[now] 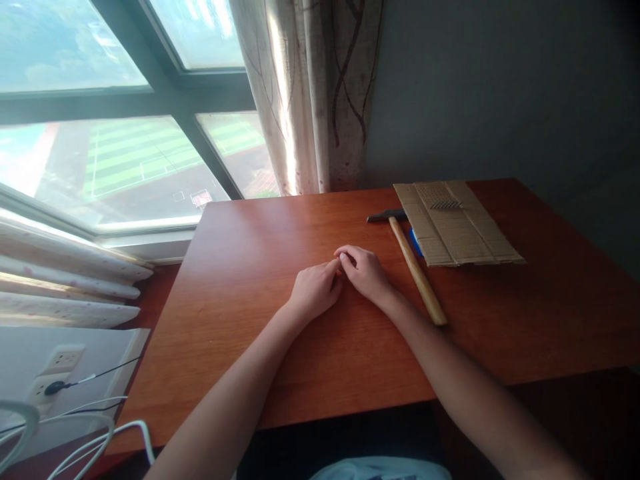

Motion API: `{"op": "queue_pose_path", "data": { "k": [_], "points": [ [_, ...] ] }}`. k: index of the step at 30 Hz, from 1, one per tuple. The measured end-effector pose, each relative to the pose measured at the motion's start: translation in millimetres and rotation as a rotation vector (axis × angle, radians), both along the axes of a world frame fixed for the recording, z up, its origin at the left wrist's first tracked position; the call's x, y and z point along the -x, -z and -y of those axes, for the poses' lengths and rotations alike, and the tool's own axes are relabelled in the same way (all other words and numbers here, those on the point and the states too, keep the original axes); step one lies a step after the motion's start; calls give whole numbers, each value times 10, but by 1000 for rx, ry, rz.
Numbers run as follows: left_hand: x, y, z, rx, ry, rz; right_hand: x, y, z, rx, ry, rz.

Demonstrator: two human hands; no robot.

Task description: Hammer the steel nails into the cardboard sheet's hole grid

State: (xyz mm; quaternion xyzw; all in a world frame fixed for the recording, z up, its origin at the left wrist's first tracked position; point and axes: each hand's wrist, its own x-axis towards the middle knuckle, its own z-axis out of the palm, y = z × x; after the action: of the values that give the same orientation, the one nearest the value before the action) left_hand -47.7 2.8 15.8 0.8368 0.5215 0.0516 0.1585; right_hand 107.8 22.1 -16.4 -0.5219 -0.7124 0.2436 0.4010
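Note:
My left hand [315, 288] and my right hand [365, 271] rest on the wooden table [260, 267], fingertips meeting at the table's middle. Both hands have their fingers curled and pinched together; whether anything small sits between them I cannot make out. A hammer [413, 263] with a wooden handle and dark metal head lies just right of my right hand. Beyond the hammer a piece of corrugated cardboard [457, 223] lies flat, with a row of nails [445, 205] stuck in its far part. Something blue [415, 241] peeks from under the cardboard's left edge.
A window [125, 133] and a patterned curtain [310, 93] stand behind the table's far left. A grey wall runs along the back right. At the lower left a wall socket [60, 363] with a plug and white cables [90, 440] sits beside the table.

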Motion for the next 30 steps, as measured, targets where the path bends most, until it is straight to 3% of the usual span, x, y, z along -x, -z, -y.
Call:
{"op": "queue_pose_path", "data": {
  "k": [30],
  "points": [
    [8, -28, 7, -5, 12, -2, -6, -24, -4, -6, -48, 43]
  ]
}}
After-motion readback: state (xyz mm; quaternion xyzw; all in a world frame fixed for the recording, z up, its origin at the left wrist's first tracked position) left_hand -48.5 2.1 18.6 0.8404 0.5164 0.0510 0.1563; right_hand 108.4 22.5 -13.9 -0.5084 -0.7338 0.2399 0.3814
